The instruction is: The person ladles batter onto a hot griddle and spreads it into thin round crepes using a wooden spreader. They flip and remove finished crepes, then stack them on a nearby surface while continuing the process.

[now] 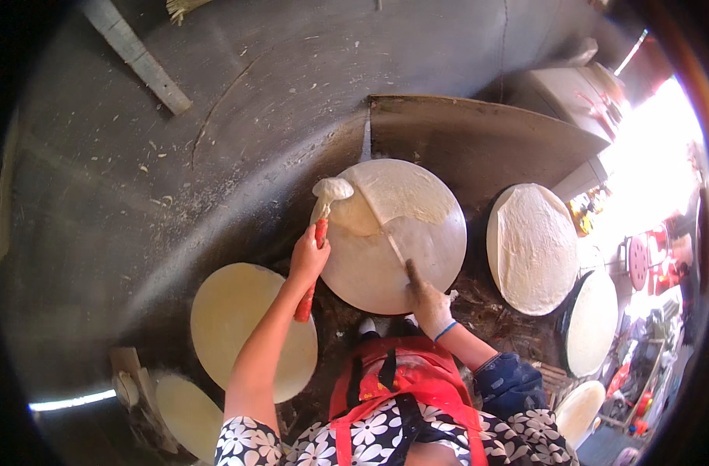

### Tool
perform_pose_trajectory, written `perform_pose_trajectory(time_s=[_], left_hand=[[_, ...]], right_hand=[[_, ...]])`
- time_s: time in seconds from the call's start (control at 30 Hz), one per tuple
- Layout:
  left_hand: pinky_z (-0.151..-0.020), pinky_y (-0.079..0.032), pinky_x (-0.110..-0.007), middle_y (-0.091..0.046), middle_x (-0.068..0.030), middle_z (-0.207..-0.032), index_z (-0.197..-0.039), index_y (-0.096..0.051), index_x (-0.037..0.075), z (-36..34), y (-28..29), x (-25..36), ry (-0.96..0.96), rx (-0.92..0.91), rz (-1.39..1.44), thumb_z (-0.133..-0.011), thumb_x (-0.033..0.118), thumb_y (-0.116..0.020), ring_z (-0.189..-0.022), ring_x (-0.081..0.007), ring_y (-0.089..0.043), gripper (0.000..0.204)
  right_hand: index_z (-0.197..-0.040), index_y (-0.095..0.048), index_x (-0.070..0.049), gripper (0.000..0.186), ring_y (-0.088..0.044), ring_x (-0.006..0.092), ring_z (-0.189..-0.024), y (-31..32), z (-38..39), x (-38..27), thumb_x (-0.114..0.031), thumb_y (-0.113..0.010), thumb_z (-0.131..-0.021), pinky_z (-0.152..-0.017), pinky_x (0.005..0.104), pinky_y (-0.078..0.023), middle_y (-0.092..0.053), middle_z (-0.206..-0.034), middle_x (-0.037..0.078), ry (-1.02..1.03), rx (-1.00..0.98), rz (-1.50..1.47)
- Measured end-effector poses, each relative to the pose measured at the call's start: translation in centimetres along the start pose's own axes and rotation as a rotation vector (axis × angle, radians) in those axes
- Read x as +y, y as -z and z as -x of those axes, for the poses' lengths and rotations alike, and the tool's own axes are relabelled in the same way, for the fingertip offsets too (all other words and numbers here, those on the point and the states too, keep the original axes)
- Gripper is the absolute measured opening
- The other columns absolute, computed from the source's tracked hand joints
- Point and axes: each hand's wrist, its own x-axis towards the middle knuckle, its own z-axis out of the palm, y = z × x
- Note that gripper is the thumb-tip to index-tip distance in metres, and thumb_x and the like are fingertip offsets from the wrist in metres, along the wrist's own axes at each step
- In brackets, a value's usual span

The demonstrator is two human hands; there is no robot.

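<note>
My left hand [309, 256] is closed round the red handle of a ladle [322, 227]; pale batter coats its head and hides its exact shape. That head is over the left edge of a round griddle [370, 272] in front of me. Wet batter [417, 190] covers the griddle's far part, while its near part is bare. In a soiled glove with a blue cuff, my right hand [430, 303] grips the near end of a long thin spreading stick [391, 245], which reaches across the griddle into the batter.
Round griddles with pale sheets stand around: one at left [242, 303], one lower left [185, 415], one at right [531, 248], and others [591, 322] farther right. A dark upright panel [479, 140] rises behind the middle griddle. A red stool [639, 260] and shelf clutter stand at far right.
</note>
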Motion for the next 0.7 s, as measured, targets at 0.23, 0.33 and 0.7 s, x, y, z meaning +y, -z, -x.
perform_pose_trajectory(time_s=[0.23,0.33,0.7], left_hand=[[-0.079,-0.056,-0.051,-0.07,-0.0246,-0.09,-0.125,-0.062,0.006,11.6,4.5,2.0,0.247,0.058,0.01,-0.091,0.012,-0.072,-0.088,-0.0454,-0.071,0.036],[-0.068,-0.057,-0.047,-0.07,-0.0218,-0.086,-0.129,-0.062,0.007,13.1,3.4,3.3,0.244,0.099,-0.091,-0.092,0.013,-0.071,-0.075,-0.039,-0.072,0.038],[-0.041,-0.043,-0.032,-0.058,-0.0026,-0.068,-0.132,-0.061,0.003,22.2,5.7,12.8,0.746,-0.111,0.319,-0.097,0.01,-0.069,-0.044,-0.0124,-0.053,0.036]], right_hand=[[-0.17,-0.022,-0.032,0.071,-0.076,0.0443,-0.092,6.8,0.0,1.9,-0.032,-0.054,-0.107,-0.072,0.0578,-0.058,-0.073,-0.122,0.021,0.156,-0.193,0.255],[-0.169,-0.027,-0.031,0.069,-0.075,0.045,-0.09,7.2,-5.8,2.4,-0.032,-0.055,-0.106,-0.074,0.0585,-0.057,-0.075,-0.11,0.024,0.103,-0.012,0.136],[-0.167,-0.034,-0.032,0.061,-0.072,0.0433,-0.101,14.1,-5.4,8.4,-0.03,-0.049,-0.108,-0.09,0.053,-0.056,-0.072,-0.115,0.02,0.649,-0.37,0.157]])
